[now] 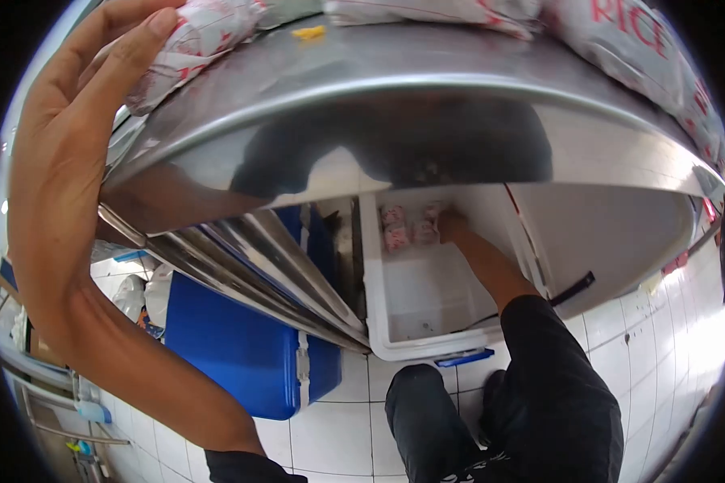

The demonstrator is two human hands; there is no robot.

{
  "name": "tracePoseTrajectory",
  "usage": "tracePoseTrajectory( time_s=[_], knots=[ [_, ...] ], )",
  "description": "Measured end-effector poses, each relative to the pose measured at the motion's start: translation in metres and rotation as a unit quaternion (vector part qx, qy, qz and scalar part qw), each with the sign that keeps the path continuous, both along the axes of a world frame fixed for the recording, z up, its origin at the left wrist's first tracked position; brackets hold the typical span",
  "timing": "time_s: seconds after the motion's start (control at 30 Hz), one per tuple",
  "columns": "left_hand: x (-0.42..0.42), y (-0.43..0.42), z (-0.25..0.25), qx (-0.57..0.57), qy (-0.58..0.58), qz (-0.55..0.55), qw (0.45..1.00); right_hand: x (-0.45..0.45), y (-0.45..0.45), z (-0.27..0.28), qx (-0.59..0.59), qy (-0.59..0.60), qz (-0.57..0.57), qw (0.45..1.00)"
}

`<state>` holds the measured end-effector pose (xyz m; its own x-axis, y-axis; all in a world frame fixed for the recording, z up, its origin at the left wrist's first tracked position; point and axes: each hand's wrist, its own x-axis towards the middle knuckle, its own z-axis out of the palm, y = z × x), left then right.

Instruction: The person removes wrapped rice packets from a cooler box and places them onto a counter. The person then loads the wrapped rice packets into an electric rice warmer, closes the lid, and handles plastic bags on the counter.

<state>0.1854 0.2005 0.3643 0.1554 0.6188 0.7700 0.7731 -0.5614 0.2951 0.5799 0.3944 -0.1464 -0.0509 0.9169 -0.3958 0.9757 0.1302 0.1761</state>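
Along the steel bench (427,60), the left hand (84,101) rests, fingers half-spread, against 1 wrapped packet (209,40), perhaps for balance; the right hand (453,224) reaches beside small bundles (395,236) inside the white cooler (371,282), grip hidden

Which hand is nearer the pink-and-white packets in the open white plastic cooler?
Right: the right hand is inside the cooler, at the packets; the left hand is up at a red-printed white bag on the steel counter.

Right hand (453,228) in cooler (374,282); left hand (71,121) at packet (205,36)
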Motion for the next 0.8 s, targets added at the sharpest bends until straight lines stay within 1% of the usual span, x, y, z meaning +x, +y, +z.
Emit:
tracePoseTrajectory(
  time_s=[0.03,0.1,0.2,0.23,0.27,0.3,0.33,0.37,0.47,0.5,0.53,0.57,0.6,0.63,0.67,0.7,0.73,0.77,0.8],
  knots=[
    [0.001,-0.001,-0.001,0.013,0.007,0.017,1.000,-0.005,0.000,-0.013,0.052,0.050,-0.061,0.996],
    [0.008,-0.005,0.000,0.015,0.002,0.008,1.000,-0.003,0.002,-0.041,0.149,0.150,-0.185,0.960],
    [0.015,-0.009,0.005,-0.016,-0.004,-0.015,1.000,0.008,-0.005,-0.048,0.143,0.199,-0.022,0.969],
    [0.018,-0.011,0.007,-0.035,-0.010,-0.019,0.999,0.005,-0.014,-0.026,0.062,0.195,-0.045,0.978],
    [0.020,-0.013,0.008,-0.053,-0.016,-0.022,0.998,-0.010,-0.018,0.021,-0.014,0.190,-0.069,0.979],
    [0.023,-0.019,0.011,-0.074,-0.025,-0.039,0.996,-0.025,-0.018,0.056,-0.094,0.187,-0.092,0.974],
    [0.025,-0.025,0.012,-0.095,-0.031,-0.056,0.993,-0.034,-0.019,0.084,-0.122,0.219,-0.098,0.963],
    [0.024,-0.024,0.011,-0.091,-0.032,-0.085,0.992,-0.043,-0.022,0.114,-0.144,0.282,-0.108,0.942],
    [0.026,-0.035,0.018,-0.115,-0.018,-0.052,0.992,-0.068,-0.048,0.205,-0.205,0.474,-0.133,0.846],
    [0.027,-0.038,0.020,-0.131,-0.028,-0.037,0.990,-0.075,-0.066,0.231,-0.207,0.503,-0.119,0.831],
    [0.028,-0.041,0.023,-0.145,-0.040,-0.021,0.988,-0.083,-0.089,0.256,-0.200,0.513,-0.093,0.830],
    [0.028,-0.042,0.024,-0.158,-0.052,-0.007,0.986,-0.090,-0.121,0.279,-0.174,0.494,-0.034,0.851],
    [0.026,-0.039,0.023,-0.117,-0.031,-0.013,0.993,-0.096,-0.153,0.304,-0.142,0.472,0.023,0.869],
    [0.020,-0.031,0.017,-0.074,-0.011,-0.018,0.997,-0.103,-0.189,0.317,-0.042,0.453,0.143,0.879],
    [0.017,-0.027,0.016,-0.051,-0.004,-0.018,0.999,-0.107,-0.224,0.333,0.059,0.420,0.262,0.867],
    [0.015,-0.024,0.015,-0.027,0.003,-0.017,0.999,-0.110,-0.269,0.372,-0.009,0.503,0.239,0.831],
    [0.013,-0.025,0.018,-0.025,0.000,-0.017,1.000,-0.115,-0.310,0.413,-0.077,0.583,0.214,0.780],
    [0.014,-0.024,0.013,-0.033,-0.005,-0.019,0.999,-0.117,-0.325,0.435,-0.029,0.622,0.243,0.744],
    [0.014,-0.022,0.010,-0.016,-0.002,-0.018,1.000,-0.119,-0.333,0.457,0.021,0.660,0.269,0.702]
  ],
)
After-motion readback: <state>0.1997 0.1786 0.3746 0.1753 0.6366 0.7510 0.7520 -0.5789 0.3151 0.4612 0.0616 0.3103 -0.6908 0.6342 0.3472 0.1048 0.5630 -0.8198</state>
